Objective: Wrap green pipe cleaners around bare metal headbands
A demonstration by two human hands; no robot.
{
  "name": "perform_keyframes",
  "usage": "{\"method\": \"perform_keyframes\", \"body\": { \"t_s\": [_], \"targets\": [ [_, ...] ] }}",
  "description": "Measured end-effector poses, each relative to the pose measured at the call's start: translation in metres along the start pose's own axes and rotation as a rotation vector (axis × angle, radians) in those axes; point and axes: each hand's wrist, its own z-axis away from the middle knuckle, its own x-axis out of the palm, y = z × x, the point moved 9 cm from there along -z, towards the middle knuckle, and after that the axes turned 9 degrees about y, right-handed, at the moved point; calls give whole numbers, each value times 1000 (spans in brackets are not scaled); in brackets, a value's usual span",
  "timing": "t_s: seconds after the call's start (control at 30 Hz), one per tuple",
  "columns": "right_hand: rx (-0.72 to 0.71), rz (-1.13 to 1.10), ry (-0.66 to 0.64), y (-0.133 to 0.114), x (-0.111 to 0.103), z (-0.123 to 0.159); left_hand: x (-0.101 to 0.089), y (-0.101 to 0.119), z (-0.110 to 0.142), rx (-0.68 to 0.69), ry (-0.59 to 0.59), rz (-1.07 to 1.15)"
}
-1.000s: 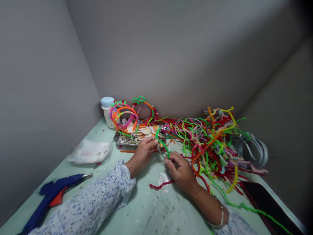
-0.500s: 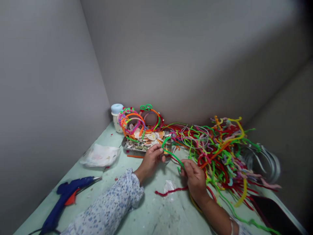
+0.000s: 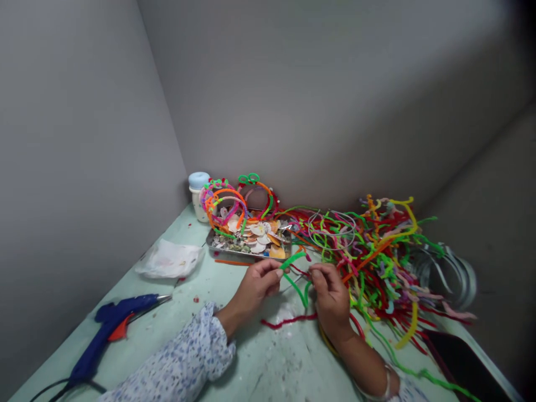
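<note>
far left on the worktop [image 3: 259, 363] lies a blue glue gun [image 3: 109, 329] with an orange trigger, nozzle pointing toward a crumpled white bag [image 3: 170, 261] just beyond it. behind that, in the corner, stands a small white jar [image 3: 196, 188] with a pale blue lid, and beside it a metal tray [image 3: 249, 243] holding a loose heap of shells and small bits, orange, white and grey, with bent wire hoops wrapped in colour leaning over its back edge.

in front of the tray the left hand [image 3: 257, 283] is pinched shut on one end of a green pipe cleaner [image 3: 296, 279], and the right hand [image 3: 331, 293] is closed on the other end, so the piece hangs in a bent loop between them just above the worktop. it looks very light, fuzzy and easy to grip, with a wire core that i'd judge bends readily and keeps its shape; the ends, where the fingers are, seem the sensible place to hold it, and the cut wire tips could prick.

a red pipe cleaner [image 3: 288, 320] lies under the hands. to the right sprawls a big tangled pile of pipe cleaners [image 3: 377, 257], and past it some grey bands [image 3: 452, 268] curl against the wall
</note>
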Motion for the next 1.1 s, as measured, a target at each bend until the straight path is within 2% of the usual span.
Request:
{"method": "perform_keyframes", "body": {
  "t_s": [0.13,0.37,0.47,0.57,0.67,0.8,0.97,1.1],
  "targets": [
    [73,-82,-174,0,17,7,0,-6,12,-9,-12,-38],
    [187,-153,-307,-2,27,14,7,-11,37,37,-23,-153],
    [317,-259,-300,6,29,21,11,-12,42,82,-8,-221],
    [440,-374,-266,12,32,27,14,-7,45,191,26,-304],
    [502,-439,-239,13,35,31,13,1,47,298,84,-416],
    [551,-456,-213,14,38,33,8,13,51,452,170,-538],
    [557,-452,-169,16,36,30,-2,15,50,531,268,-583],
    [499,-411,-154,14,34,27,1,16,46,543,224,-622]
  ]
}}
